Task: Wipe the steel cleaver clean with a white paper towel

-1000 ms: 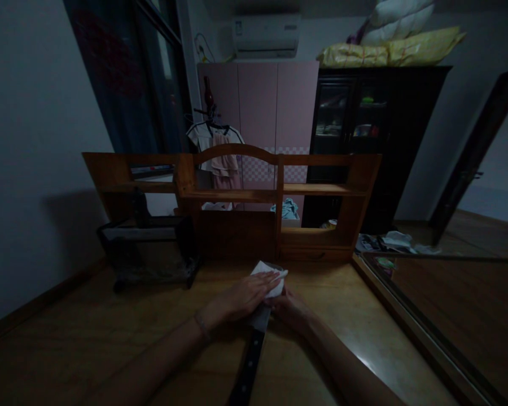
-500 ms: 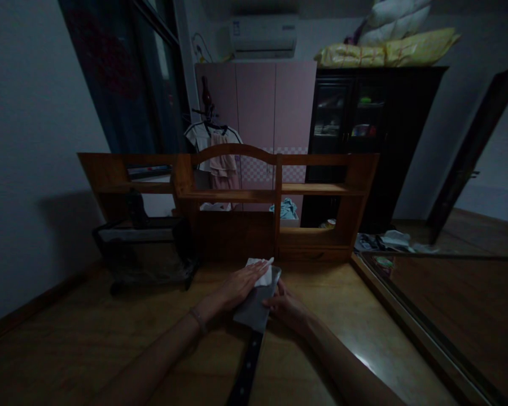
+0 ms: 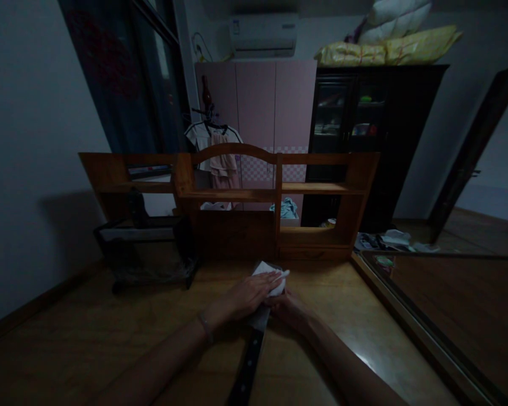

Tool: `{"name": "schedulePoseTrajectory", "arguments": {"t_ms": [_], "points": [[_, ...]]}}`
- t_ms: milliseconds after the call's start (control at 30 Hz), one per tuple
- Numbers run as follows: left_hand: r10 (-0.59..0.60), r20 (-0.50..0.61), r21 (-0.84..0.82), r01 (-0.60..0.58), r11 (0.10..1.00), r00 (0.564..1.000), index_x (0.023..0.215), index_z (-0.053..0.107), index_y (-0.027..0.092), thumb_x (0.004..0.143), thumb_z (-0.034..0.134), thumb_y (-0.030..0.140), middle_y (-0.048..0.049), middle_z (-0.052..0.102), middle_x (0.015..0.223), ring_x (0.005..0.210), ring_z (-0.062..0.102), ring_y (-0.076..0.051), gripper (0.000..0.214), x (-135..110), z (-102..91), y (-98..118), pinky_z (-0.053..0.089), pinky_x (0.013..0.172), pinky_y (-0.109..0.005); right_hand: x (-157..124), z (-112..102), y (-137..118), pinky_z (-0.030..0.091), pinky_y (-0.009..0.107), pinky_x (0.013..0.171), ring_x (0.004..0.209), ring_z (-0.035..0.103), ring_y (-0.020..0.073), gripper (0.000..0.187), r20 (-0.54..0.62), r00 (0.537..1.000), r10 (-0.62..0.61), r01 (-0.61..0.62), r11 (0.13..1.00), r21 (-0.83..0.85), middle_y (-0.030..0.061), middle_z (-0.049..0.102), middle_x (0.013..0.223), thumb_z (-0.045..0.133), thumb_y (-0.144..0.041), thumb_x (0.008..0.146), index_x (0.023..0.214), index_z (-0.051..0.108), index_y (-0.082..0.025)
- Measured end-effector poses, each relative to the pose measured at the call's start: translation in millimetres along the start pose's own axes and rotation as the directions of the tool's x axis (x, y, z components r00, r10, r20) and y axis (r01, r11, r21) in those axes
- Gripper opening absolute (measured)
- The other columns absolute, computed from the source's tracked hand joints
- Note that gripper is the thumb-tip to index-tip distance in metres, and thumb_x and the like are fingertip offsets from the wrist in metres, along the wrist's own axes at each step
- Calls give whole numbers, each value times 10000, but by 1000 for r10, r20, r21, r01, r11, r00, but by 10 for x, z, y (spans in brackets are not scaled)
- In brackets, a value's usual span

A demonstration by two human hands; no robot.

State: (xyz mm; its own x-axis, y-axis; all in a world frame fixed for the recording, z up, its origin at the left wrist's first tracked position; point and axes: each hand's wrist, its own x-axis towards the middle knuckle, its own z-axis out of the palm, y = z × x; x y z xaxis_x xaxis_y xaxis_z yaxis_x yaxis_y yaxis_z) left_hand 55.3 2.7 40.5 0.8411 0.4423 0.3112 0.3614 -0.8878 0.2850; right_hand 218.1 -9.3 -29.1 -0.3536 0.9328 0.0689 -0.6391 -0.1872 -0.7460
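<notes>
A cleaver (image 3: 260,319) points away from me over the wooden tabletop, its black riveted handle toward me. On its wide metal blade lies a folded white tissue (image 3: 264,269). My left hand (image 3: 250,294) presses the tissue flat against the blade, fingers stretched across it and covering much of the metal. At the blade's right edge, my right hand (image 3: 284,303) grips and steadies the cleaver. Part of the right fingers is hidden behind the tissue and blade. Neither hand touches the handle.
A wooden shelf unit (image 3: 237,195) stands along the tabletop's far side. To the left sits a dark box-shaped appliance (image 3: 146,254) on feet. A raised rim (image 3: 400,307) runs down the right side. Wardrobes and hanging clothes are farther back.
My left hand and the tissue have slid right across the blade, toward its right edge and my right hand. The cleaver stays in nearly the same place.
</notes>
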Motion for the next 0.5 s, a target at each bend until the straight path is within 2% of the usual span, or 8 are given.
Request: {"name": "schedulePoseTrajectory", "arguments": {"t_ms": [167,333,500], "points": [[-29,-10,30,30,999,1000,1503,250,274,1029,197,306,22,236,1570,1431,254,-145,478,176,71,-171,208,1199,-353,-4,29,-17,508,300,790,868,682,194,454,16,1000,7,-6,1000,-3,60,718,979,673,36,576,989,647,-151],[-57,-31,11,57,998,998,1502,248,287,1029,183,313,35,219,1574,1442,220,-137,478,188,124,-275,210,1199,-353,3,26,-18,509,284,758,798,679,176,385,22,1000,16,-16,1000,-21,43,717,871,705,36,566,898,637,-147],[-150,-124,-51,144,988,981,1479,317,246,1026,173,288,8,267,1561,1431,253,-137,477,59,122,-400,209,1199,-372,-7,27,-22,507,260,723,762,665,133,610,32,999,-10,10,1000,4,-37,695,879,700,58,553,1064,560,-245]]}}
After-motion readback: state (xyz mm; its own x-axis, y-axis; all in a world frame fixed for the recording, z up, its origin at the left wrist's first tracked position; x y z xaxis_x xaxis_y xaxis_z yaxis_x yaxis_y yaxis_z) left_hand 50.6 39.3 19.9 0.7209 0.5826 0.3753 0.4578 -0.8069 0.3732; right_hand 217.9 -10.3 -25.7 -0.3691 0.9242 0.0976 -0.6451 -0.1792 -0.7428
